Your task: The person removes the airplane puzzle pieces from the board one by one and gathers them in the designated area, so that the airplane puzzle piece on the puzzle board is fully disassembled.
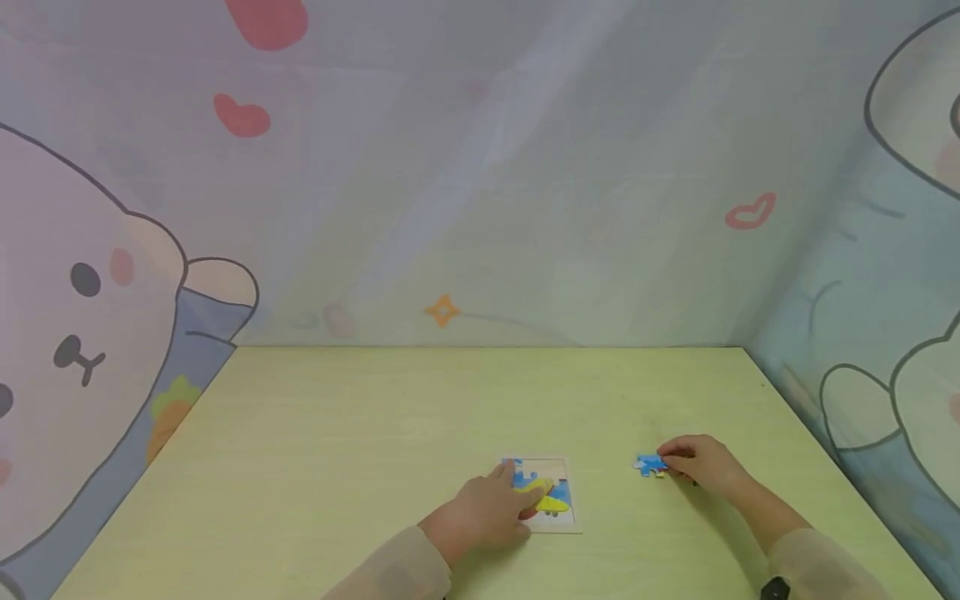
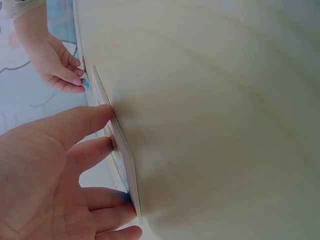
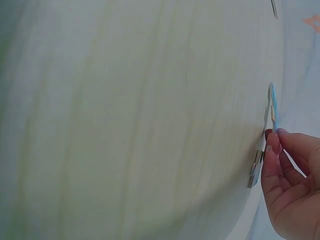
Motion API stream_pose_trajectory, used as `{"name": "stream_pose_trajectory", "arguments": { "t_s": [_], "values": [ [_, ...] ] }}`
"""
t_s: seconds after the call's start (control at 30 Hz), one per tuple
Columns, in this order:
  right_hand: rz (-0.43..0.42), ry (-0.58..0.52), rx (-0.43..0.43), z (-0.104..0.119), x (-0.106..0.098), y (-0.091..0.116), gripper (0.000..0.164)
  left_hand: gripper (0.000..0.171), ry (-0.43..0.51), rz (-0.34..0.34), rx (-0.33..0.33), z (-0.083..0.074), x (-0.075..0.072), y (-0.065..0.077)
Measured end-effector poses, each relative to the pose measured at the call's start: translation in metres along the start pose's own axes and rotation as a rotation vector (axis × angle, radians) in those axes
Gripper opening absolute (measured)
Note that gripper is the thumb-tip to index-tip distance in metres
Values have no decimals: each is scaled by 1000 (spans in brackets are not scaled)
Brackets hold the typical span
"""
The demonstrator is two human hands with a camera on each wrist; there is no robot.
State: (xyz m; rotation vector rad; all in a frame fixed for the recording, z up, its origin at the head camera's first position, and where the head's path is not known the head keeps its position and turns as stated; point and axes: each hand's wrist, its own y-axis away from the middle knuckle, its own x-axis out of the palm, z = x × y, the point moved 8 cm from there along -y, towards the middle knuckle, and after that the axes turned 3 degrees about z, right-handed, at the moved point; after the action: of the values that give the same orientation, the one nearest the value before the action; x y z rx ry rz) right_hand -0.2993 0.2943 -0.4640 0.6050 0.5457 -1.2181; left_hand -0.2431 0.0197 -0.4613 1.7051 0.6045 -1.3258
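My left hand (image 1: 487, 508) rests on a small framed jigsaw puzzle (image 1: 574, 504) that lies on the table. Its fingers press on the picture, and the thumb touches the frame near its edge. The puzzle shows a yellow shape (image 1: 555, 503) on blue, with a bare pale patch along its top. To the right, my right hand (image 1: 705, 465) pinches a blue puzzle piece (image 1: 649, 465) between thumb and fingers. In the right wrist view this piece (image 3: 274, 107) is tilted up on edge. Other loose pieces (image 3: 255, 170) lie below that hand, mostly hidden from the head view.
The pale yellow-green table (image 1: 337, 442) reaches back to a hanging cloth (image 1: 525, 208) printed with hearts and cartoon animals. Cloth also stands along the table's left and right sides. A small dark object (image 1: 775, 588) sits at the right sleeve.
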Motion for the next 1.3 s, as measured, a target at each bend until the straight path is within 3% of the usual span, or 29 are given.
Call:
{"name": "stream_pose_trajectory", "arguments": {
  "t_s": [0.33,0.63,0.97,1.3],
  "values": [
    [-12,2,20,-2,-2,0,20,53,16,-3,-4,-1,-2,2],
    [-48,-19,-45,11,3,-1,23,52,-10,-21,10,-3,-4,4],
    [-13,-88,-97,33,25,-17,23,51,-86,-49,36,-4,-5,8],
    [68,-166,-158,61,62,-33,21,52,-65,-50,18,1,-1,10]
  ]
}}
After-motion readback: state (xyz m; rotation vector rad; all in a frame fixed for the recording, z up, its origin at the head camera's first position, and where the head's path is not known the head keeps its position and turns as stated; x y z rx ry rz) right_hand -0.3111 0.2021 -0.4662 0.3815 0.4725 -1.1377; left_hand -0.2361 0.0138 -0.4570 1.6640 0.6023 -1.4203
